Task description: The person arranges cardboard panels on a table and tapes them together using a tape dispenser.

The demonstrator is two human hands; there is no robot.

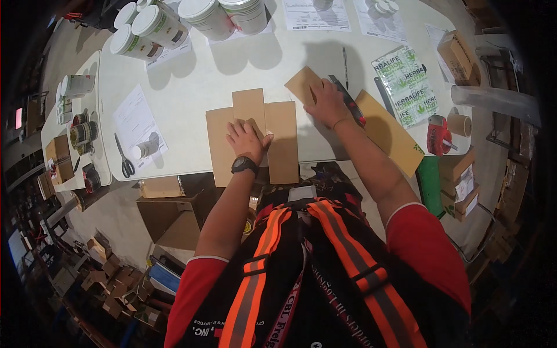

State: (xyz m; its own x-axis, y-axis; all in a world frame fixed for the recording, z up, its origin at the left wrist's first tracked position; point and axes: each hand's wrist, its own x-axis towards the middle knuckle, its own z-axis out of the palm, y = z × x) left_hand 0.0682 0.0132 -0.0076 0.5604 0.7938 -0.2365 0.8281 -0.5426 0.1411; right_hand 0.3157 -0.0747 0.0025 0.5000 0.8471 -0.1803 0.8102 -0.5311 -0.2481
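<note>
My left hand (246,141), with a black watch on the wrist, lies spread on cut brown cardboard (282,139) at the table's front edge. The cardboard has a narrow middle strip standing out beyond two wider side panels. To the right, my right hand (327,103) rests at a small loose cardboard piece (302,84); its fingers are partly hidden, and whether they grip the piece does not show. Beside that hand lies a black and red cutter (354,110). A long flat tan cardboard piece (390,136) lies under my right forearm.
White tubs (159,27) stand at the back left on the table (191,95). Scissors (124,156), a paper sheet (139,120) and a small bottle (143,150) lie left. A printed packet (405,87), a red tape dispenser (437,134) and a box (458,58) are right.
</note>
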